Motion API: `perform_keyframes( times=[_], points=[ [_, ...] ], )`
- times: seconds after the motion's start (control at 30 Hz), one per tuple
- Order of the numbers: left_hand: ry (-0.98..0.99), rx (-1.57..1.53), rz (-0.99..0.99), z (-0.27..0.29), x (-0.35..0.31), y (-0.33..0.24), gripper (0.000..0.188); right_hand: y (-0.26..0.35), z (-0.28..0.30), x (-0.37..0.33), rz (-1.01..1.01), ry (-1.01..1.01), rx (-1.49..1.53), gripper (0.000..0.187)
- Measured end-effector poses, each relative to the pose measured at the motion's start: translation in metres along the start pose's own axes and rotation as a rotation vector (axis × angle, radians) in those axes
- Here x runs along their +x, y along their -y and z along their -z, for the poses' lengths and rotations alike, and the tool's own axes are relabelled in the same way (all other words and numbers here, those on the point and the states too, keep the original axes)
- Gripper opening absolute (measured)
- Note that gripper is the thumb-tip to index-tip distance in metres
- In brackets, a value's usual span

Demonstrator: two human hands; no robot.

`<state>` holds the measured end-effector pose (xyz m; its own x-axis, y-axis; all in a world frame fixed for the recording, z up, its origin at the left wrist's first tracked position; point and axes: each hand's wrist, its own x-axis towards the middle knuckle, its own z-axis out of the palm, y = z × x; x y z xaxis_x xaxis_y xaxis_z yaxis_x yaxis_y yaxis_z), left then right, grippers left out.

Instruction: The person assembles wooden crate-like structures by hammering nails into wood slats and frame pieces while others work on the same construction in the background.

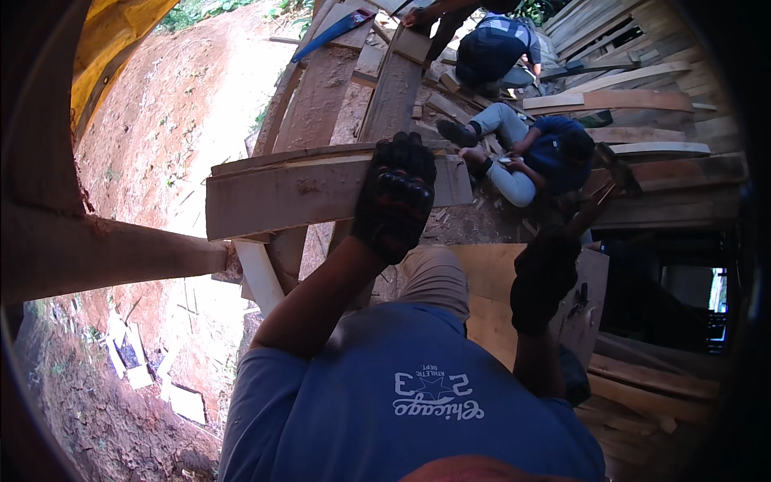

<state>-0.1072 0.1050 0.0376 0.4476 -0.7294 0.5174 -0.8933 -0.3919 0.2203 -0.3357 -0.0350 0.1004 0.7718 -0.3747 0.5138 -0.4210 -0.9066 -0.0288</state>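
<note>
My left hand, in a black glove, grips a thick wooden plank near its right end, with the fingers over its upper edge. The plank lies crosswise in front of me, over longer boards that run away from me. My right hand, also gloved in black, is raised at the right and closed around a hammer. The hammer's dark head points up and away, apart from the plank. Shadow hides part of the right-hand fingers.
A blue-bladed handsaw lies on the far boards. Close by is another person's hand. One person sits ahead right; another bends beyond. A heavy beam crosses the left, above an earth slope. Planks cover the right.
</note>
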Motion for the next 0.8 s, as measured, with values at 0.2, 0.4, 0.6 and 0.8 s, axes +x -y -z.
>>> perform_keyframes(
  times=[0.2, 0.4, 0.6, 0.8],
  points=[
    [0.004, 0.048, 0.0, 0.001, 0.001, 0.004, 0.05, 0.009, 0.013, 0.02, 0.027, 0.161, 0.019, 0.023],
    [0.054, 0.051, -0.004, -0.003, 0.002, -0.002, 0.054, -0.007, -0.01, -0.006, 0.344, 0.114, -0.498, 0.026],
    [0.036, 0.091, 0.007, -0.005, -0.004, 0.002, 0.056, 0.001, 0.015, 0.01, -0.391, -0.044, 0.377, 0.024],
    [0.085, 0.1, -0.006, -0.003, 0.002, 0.002, 0.055, -0.02, -0.013, -0.014, 0.389, 0.126, -0.544, 0.026]
  ],
)
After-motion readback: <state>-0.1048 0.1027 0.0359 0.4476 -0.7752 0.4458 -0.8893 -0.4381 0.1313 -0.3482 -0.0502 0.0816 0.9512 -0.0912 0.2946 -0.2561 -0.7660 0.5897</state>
